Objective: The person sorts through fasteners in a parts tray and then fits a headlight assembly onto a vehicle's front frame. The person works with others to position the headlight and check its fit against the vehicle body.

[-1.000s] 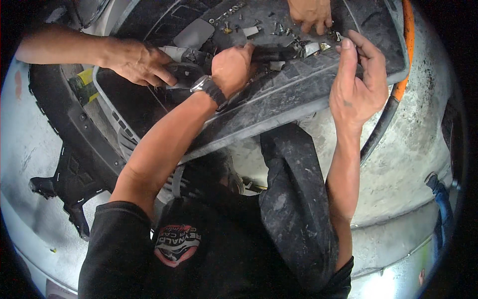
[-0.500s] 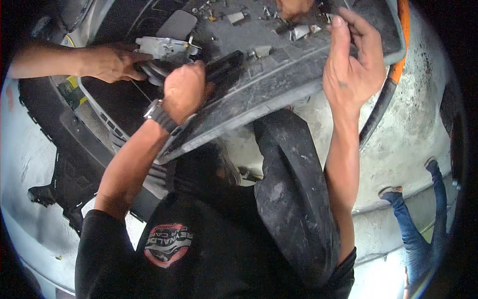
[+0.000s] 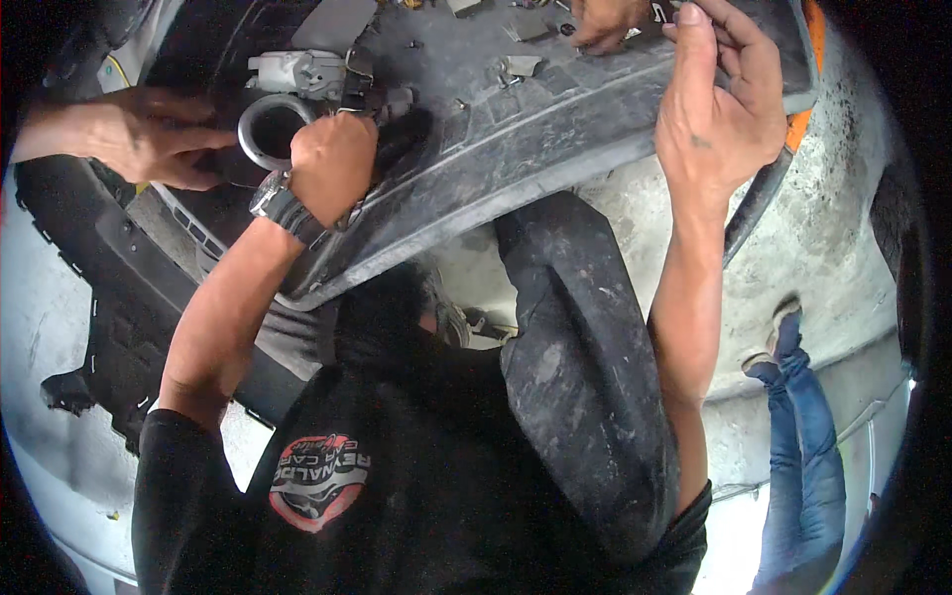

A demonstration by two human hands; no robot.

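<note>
My left hand, with a watch at its wrist, is closed on the edge of a black part with a grey ring round its dark opening. Its fingers are curled under and partly hidden. My right hand is raised over the right end of the big dark plastic tray. Its thumb and fingertips pinch together near a small light piece, too small to name. Beyond my left hand lies a grey metal mechanism.
Another person's hand reaches in from the left, fingers near the ring. A further hand is among small clips and metal brackets in the tray. A black trim panel lies at left. A person's legs show at lower right.
My left hand has shifted left and slightly down, and the black part has turned so its grey ring shows. The other person's hand at left has drawn back. The standing person's legs have moved.
</note>
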